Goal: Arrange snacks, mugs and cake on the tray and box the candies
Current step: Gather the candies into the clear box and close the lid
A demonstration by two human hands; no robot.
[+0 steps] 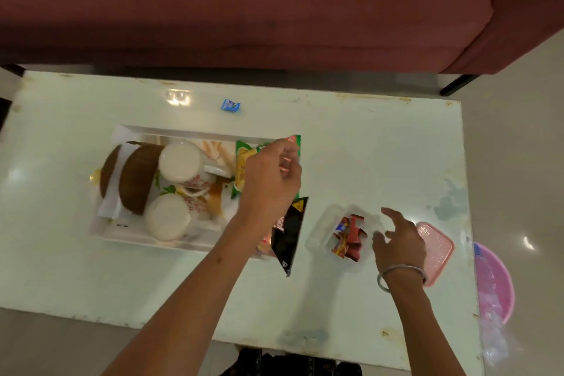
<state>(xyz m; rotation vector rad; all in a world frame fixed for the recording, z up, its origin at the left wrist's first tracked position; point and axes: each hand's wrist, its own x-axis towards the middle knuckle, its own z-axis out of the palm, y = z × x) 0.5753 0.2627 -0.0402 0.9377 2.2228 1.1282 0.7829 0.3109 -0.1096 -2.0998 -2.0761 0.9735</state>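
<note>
On the white desk (351,143) a white tray (134,233) holds two brown cake pieces (139,180) on paper at its left end, two white mugs with red print lying beside them, one mug (183,163) farther back and the other mug (169,217) nearer, and a green snack packet (244,162) at the right end. A black snack packet (290,232) lies tilted over the tray's near right corner, its tip reaching out onto the desk. The left hand (270,180) hangs over the green packet with its fingers (288,159) curled inward; whether they pinch anything cannot be told from this view. Just right of the tray stands a clear plastic box (320,235) with red and orange wrapped candies (351,236) inside. The right hand (399,241), with a metal bangle (403,275) on its wrist, hovers at the box's right side, fingers spread and relaxed, holding nothing; whether the fingertips touch the box is unclear. A pink lid (439,250) lies on the desk just beyond that hand, partly hidden by it. One blue wrapped candy (230,105) lies alone on the desk behind the tray, well apart from the box. A pink basin (494,281) sits on the floor off the desk's right edge, and a maroon sofa (244,3) stands behind the desk.
</note>
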